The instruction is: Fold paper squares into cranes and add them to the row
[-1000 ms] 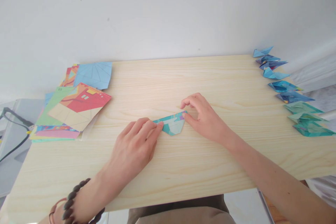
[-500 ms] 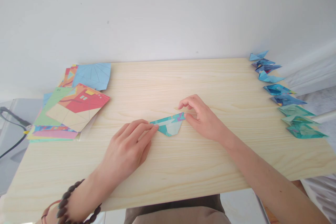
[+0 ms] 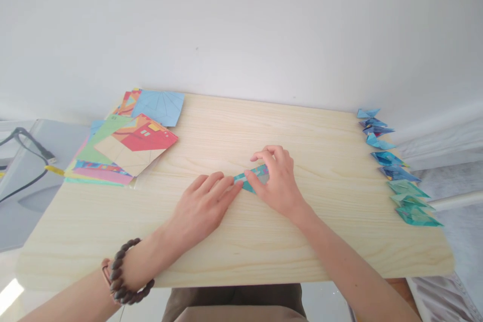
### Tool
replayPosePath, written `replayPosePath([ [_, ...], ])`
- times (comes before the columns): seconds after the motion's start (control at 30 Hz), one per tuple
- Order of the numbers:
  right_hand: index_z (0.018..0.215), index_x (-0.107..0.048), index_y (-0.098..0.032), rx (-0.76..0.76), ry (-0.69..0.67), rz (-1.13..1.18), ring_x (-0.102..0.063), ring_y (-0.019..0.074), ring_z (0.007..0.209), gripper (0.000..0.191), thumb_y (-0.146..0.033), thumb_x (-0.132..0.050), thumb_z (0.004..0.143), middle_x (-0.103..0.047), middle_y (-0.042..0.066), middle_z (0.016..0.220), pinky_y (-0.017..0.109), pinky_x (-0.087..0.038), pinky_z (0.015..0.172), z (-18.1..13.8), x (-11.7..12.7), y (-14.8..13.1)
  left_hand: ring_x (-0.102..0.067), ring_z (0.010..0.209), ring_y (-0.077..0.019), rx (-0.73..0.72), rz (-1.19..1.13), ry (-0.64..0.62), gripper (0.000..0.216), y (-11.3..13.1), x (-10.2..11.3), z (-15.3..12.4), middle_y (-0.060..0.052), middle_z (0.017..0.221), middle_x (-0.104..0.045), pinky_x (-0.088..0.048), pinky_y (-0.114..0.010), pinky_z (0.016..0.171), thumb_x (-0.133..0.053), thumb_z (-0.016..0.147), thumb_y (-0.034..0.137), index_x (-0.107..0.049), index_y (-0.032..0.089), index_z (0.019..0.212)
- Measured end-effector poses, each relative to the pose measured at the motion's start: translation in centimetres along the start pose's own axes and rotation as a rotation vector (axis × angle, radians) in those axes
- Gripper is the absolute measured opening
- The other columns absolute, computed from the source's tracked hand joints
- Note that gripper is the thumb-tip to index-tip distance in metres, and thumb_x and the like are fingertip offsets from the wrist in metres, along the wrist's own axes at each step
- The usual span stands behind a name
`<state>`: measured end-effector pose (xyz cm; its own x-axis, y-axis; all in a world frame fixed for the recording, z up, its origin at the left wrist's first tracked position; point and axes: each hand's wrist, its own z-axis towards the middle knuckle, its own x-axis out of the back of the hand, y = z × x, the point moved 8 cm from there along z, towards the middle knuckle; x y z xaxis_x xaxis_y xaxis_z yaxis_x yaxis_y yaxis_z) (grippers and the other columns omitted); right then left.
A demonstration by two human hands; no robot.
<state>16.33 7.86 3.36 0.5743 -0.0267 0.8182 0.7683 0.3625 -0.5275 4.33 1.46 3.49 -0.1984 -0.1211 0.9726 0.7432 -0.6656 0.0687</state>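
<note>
A small folded piece of teal patterned paper [image 3: 252,176] lies near the middle of the light wooden table [image 3: 234,241]. My left hand [image 3: 206,206] lies flat with fingers stretched out, its fingertips pressing the paper's left tip. My right hand [image 3: 277,181] covers the paper's right part, thumb and fingers curled down on it. Most of the paper is hidden under that hand.
A loose stack of colourful square paper sheets [image 3: 128,146] sits at the table's left back corner. A row of several finished blue and teal folded paper shapes [image 3: 392,166] runs along the right edge. A dark cable [image 3: 26,153] lies on a grey surface to the left.
My right hand has slid left over the folded paper, covering most of it. The left fingertips stay at its left tip. The view has shifted.
</note>
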Motion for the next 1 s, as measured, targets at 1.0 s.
replayPosePath([
  [1.0, 0.107, -0.053, -0.026, -0.062, -0.123, 0.016, -0.046, 0.0225, 0.103, 0.029, -0.020, -0.052, 0.079, -0.045, 0.006, 0.108, 0.041, -0.036, 0.093, -0.6, -0.3, 1.5, -0.055, 0.091, -0.0224, 0.010, 0.008, 0.090, 0.022, 0.1, 0.6, -0.2, -0.007, 0.090, -0.061, -0.046, -0.034, 0.071, -0.045, 0.086, 0.012, -0.058, 0.011, 0.104],
])
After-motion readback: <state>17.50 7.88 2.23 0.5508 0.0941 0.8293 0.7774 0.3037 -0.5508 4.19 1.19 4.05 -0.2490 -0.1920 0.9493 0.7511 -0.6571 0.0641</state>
